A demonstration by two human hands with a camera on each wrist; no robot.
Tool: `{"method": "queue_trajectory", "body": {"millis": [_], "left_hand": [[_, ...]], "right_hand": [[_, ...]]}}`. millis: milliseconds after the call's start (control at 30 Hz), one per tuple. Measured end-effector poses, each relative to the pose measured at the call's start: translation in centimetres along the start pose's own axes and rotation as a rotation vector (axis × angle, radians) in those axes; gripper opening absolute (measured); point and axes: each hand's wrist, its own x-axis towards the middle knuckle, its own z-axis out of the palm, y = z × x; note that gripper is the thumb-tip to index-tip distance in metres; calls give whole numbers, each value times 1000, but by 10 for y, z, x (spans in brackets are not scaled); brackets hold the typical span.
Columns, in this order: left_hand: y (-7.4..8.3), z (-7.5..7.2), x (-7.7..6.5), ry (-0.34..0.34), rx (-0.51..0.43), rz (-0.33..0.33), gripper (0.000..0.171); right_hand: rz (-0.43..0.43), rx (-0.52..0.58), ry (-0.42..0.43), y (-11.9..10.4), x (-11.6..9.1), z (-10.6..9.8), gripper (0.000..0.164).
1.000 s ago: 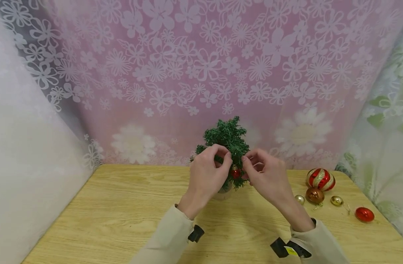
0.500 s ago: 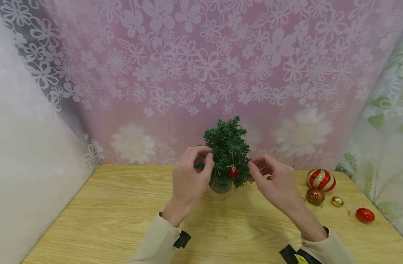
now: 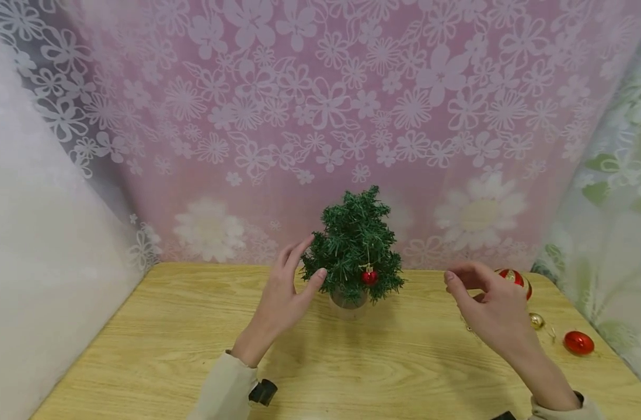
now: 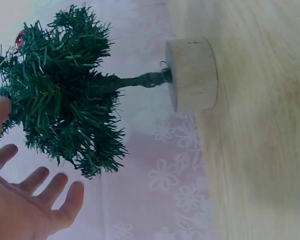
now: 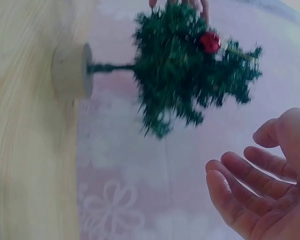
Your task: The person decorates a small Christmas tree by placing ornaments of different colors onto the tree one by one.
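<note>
A small artificial Christmas tree point(image 3: 354, 233) stands upright on the table, on a round wooden base point(image 4: 194, 75). From its front right branches a small red ball ornament point(image 3: 369, 276) hangs by a gold string. My left hand point(image 3: 284, 297) is spread at the tree's left side, fingertips right at the branches, holding nothing. Well to the right of the tree, my right hand point(image 3: 491, 312) is in the air with relaxed, bent fingers. The right wrist view shows that hand's palm and fingers point(image 5: 245, 175) with nothing in them.
On the table's right side lie a red ornament point(image 3: 579, 343), a small gold ornament point(image 3: 536, 320) and a striped red and gold ball point(image 3: 515, 278), partly hidden by my right hand. A pink flowered curtain point(image 3: 299, 116) hangs behind the wooden table point(image 3: 194, 350).
Both hands have drawn away from the red ball ornament, which stays hanging on the tree. My left hand went left and spread its fingers; my right hand moved right, towards the loose ornaments.
</note>
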Motion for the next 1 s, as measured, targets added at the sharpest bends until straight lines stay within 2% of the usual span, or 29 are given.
{"method": "queue_trajectory", "body": {"millis": [67, 167, 333, 467, 667, 900, 1000], "left_hand": [[-2, 0, -1, -25, -8, -8, 63], [-4, 1, -2, -25, -17, -8, 64], [-4, 1, -1, -23, -13, -20, 68], [-4, 2, -1, -50, 4, -54, 72], [-6, 1, -1, -79, 29, -104, 75], [-7, -1, 0, -111, 43, -143, 77], [-7, -2, 0, -120, 49, -142, 76]], "right_hand": [[9, -25, 9, 11, -1, -4, 8], [23, -61, 13, 30, -3, -8, 9], [77, -106, -41, 58, -5, -17, 13], [104, -134, -74, 78, -7, -23, 14], [62, -195, -65, 109, -9, -27, 13], [11, -257, -58, 142, -1, -34, 29], [17, -311, -93, 149, 5, -35, 35]]}}
